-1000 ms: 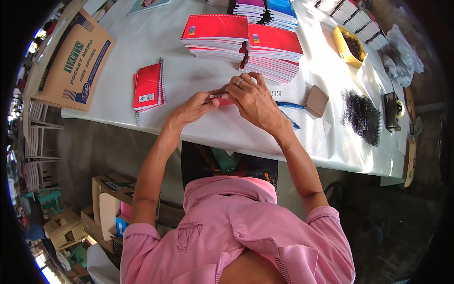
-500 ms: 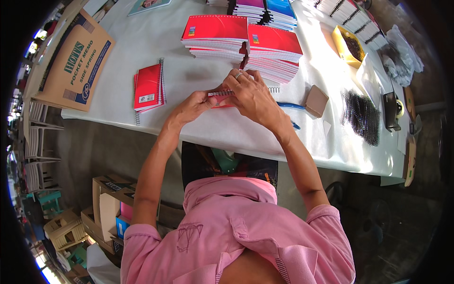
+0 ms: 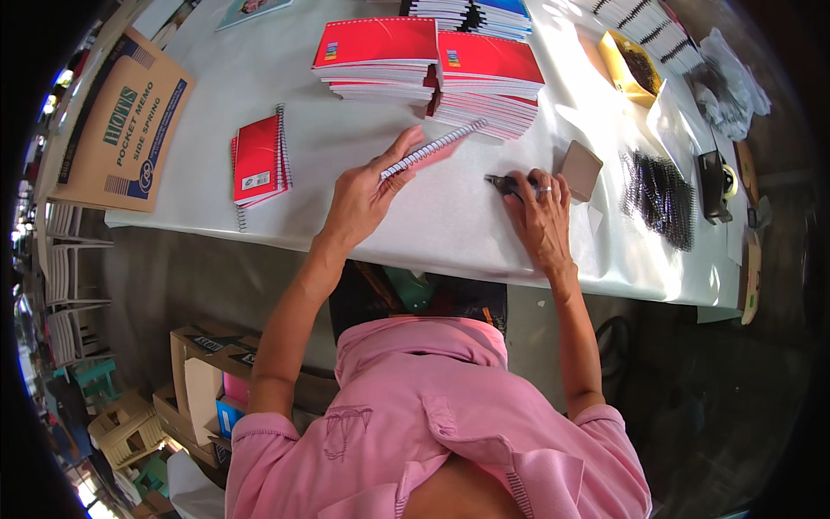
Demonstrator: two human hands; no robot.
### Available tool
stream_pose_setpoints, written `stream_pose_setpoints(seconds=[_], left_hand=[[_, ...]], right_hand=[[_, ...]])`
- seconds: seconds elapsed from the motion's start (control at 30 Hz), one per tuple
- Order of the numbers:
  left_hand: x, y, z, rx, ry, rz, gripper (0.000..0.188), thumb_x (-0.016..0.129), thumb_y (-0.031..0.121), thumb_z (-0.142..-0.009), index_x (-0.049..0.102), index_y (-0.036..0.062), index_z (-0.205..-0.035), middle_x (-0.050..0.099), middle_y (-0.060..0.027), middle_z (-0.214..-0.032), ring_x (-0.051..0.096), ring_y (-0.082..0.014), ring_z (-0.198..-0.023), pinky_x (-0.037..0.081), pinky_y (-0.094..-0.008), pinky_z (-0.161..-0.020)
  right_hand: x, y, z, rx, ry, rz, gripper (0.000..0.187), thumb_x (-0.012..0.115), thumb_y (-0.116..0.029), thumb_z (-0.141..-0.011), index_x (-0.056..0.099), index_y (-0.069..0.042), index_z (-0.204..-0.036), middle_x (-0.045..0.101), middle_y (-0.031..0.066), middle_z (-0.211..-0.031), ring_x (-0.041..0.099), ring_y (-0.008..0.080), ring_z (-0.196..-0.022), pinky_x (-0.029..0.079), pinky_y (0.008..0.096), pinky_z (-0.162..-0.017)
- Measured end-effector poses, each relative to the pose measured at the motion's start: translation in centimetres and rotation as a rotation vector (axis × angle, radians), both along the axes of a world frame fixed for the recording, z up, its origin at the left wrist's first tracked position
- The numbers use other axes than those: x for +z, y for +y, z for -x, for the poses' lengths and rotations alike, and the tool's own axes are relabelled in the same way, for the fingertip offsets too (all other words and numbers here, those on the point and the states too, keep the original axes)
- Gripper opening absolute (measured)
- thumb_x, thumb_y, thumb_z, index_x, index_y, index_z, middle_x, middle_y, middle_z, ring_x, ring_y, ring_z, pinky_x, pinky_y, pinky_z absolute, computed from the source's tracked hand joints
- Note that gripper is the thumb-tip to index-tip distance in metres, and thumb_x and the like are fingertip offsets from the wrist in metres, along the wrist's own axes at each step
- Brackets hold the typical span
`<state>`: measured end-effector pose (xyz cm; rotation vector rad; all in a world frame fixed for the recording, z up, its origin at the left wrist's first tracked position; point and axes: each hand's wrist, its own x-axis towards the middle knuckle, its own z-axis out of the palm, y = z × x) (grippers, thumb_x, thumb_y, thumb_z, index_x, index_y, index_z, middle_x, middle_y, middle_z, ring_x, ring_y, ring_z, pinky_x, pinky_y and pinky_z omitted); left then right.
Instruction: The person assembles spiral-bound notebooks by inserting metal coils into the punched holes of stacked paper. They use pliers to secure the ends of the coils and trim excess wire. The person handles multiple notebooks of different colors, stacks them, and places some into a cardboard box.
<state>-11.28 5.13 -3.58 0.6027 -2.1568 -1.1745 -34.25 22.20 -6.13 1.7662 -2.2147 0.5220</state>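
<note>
My left hand [image 3: 361,197] is closed around one end of a thin notebook [image 3: 435,149], its spiral coil facing up and its far end angled to the right. Over on the right, my right hand [image 3: 545,212] has its fingers curled round a pair of pliers [image 3: 501,183] lying at the table top; the dark jaws point left and the handles are mostly covered. Beyond the held notebook stand two stacks of red notebooks [image 3: 376,41]. To the left lie a few red spiral notebooks [image 3: 258,160], a coil end sticking out below them.
Right of the pliers sits a brown block [image 3: 581,170], then a heap of dark spiral coils [image 3: 659,201] and a black tape dispenser [image 3: 715,186]. A yellow box [image 3: 616,65] stands farther back. A cardboard box [image 3: 121,125] fills the left end, and the table's front edge runs below my hands.
My right hand has left the notebook, moved right and taken hold of the pliers. My left hand keeps the notebook, now tilted up to the right.
</note>
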Motion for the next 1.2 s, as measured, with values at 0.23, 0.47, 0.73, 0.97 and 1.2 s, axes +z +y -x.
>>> stream_pose_setpoints(seconds=[0.23, 0.47, 0.73, 0.97, 1.2], left_hand=[[-1.7, 2.1, 0.6, 0.155, -0.175, 0.169, 0.066, 0.066, 0.018, -0.089, 0.036, 0.0189, -0.148, 0.061, -0.0076, -0.129, 0.064, -0.0330, -0.104, 0.052, -0.0420, -0.089], [-0.4, 3.4, 1.7, 0.243, -0.168, 0.384, 0.081, 0.059, -0.013, -0.076, 0.039, 0.0190, -0.147, 0.063, -0.0122, -0.125, 0.067, -0.0239, -0.104, 0.055, -0.0399, -0.078], [-0.7, 4.0, 1.1, 0.416, -0.232, 0.639, 0.072, 0.069, 0.001, -0.078, 0.041, 0.0138, -0.144, 0.063, -0.0122, -0.124, 0.065, -0.0297, -0.107, 0.056, -0.0388, -0.078], [1.9, -0.2, -7.0, 0.611, -0.253, 0.608, 0.065, 0.070, 0.011, -0.084, 0.044, 0.0128, -0.144, 0.061, -0.0110, -0.130, 0.062, -0.0268, -0.113, 0.054, -0.0344, -0.086], [2.1, -7.6, -13.0, -0.154, 0.582, -0.338, 0.069, 0.060, 0.038, -0.094, 0.034, 0.0040, -0.149, 0.046, -0.0121, -0.145, 0.046, -0.0230, -0.132, 0.036, -0.0373, -0.110]], right_hand=[[4.9, -0.8, -8.5, 0.166, -0.334, 0.124, 0.038, 0.074, -0.027, -0.082, 0.063, -0.012, -0.115, 0.055, 0.0106, -0.097, 0.058, 0.0263, -0.083, 0.049, 0.0384, -0.072], [4.6, -1.8, -8.6, 0.202, -0.136, 0.166, 0.039, 0.074, -0.031, -0.081, 0.063, -0.013, -0.114, 0.054, 0.0088, -0.099, 0.055, 0.0229, -0.083, 0.043, 0.0355, -0.066], [7.9, -2.5, -7.1, 0.250, -1.269, -0.428, 0.023, 0.063, -0.023, -0.093, 0.066, -0.001, -0.098, 0.063, 0.0158, -0.091, 0.061, 0.0239, -0.075, 0.048, 0.0348, -0.064], [5.0, -2.0, -1.9, 0.113, -0.373, -0.197, 0.029, 0.068, -0.024, -0.088, 0.066, -0.003, -0.109, 0.062, 0.0146, -0.106, 0.058, 0.0338, -0.094, 0.048, 0.0425, -0.075], [7.1, -10.6, -11.0, 0.593, -1.347, 0.230, 0.052, 0.077, -0.011, -0.079, 0.057, -0.002, -0.127, 0.054, 0.0133, -0.135, 0.050, 0.0263, -0.125, 0.040, 0.0429, -0.106]])
